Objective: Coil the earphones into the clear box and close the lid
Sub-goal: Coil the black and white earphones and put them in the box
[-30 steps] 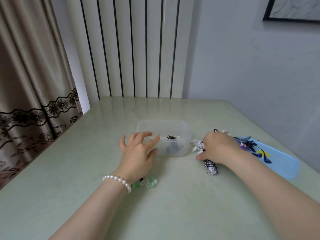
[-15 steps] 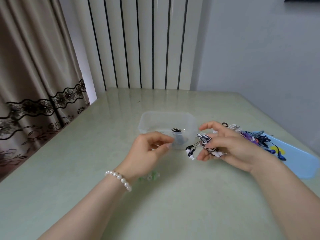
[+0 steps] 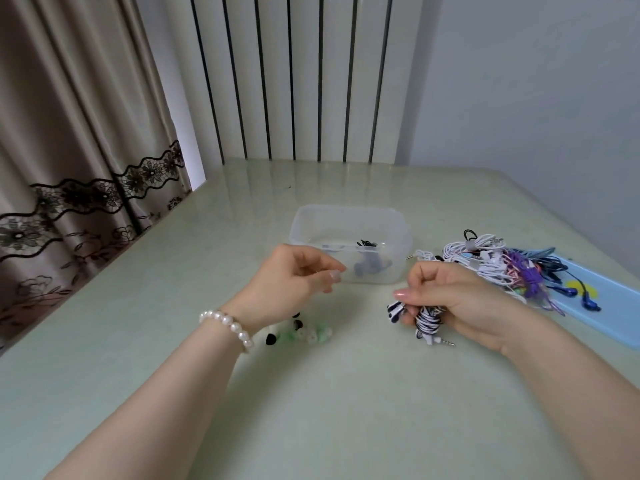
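Observation:
A clear plastic box (image 3: 349,220) stands open in the middle of the pale green table, with dark and blue earphones lying inside. My right hand (image 3: 457,299) hovers just in front of and right of the box, gripping a black-and-white zebra-striped earphone bundle (image 3: 427,320) whose jack plug sticks out below. My left hand (image 3: 294,282) hangs in front of the box's left corner with its fingers loosely curled and nothing visible in them. The blue lid (image 3: 609,306) lies flat at the right.
A tangled heap of white, purple, pink and blue earphones (image 3: 491,265) lies right of the box and partly on the lid. A small green-and-white beaded item (image 3: 298,334) sits under my left wrist. A curtain hangs at the left; a wall closes the right.
My right hand picked the striped bundle up off the table and drew it nearer and lower. My left hand rose from the table and curled its fingers.

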The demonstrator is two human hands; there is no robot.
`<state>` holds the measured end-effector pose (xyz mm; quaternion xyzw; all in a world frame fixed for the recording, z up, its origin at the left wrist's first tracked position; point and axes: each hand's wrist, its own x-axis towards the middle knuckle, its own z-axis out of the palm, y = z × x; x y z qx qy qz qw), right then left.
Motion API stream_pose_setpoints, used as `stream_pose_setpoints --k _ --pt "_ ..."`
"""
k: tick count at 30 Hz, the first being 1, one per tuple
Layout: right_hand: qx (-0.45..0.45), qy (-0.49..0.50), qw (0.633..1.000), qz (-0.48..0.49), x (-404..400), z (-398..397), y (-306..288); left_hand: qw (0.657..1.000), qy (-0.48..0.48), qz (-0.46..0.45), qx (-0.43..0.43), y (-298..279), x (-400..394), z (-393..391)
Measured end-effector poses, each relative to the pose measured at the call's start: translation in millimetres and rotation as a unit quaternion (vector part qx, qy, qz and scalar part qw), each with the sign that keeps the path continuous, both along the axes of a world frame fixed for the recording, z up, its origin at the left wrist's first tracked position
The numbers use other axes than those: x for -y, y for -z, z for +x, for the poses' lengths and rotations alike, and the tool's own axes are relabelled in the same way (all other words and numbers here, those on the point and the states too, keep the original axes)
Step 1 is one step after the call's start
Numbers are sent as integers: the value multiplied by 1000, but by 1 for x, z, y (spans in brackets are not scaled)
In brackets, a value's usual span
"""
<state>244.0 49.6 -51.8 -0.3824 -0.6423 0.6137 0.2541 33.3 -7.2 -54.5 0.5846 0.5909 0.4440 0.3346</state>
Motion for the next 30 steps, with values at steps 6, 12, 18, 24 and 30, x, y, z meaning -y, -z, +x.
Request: stream_pose_setpoints --k 6,12,18,24,30 --pt "50 -31 996 65 3 1 -3 996 -2 -36 -82 -7 2 -17" --pt "61 -18 996 56 8 -3 -3 978 64 -74 -182 -5 7 -11" --pt "55 35 997 50 12 -12 0 937 81 -83 -330 0 10 0" --pt "31 49 996 70 11 -12 3 931 91 -59 -349 2 9 -1" --pt "-7 40 997 68 12 -12 3 950 102 -37 -294 4 7 -1"
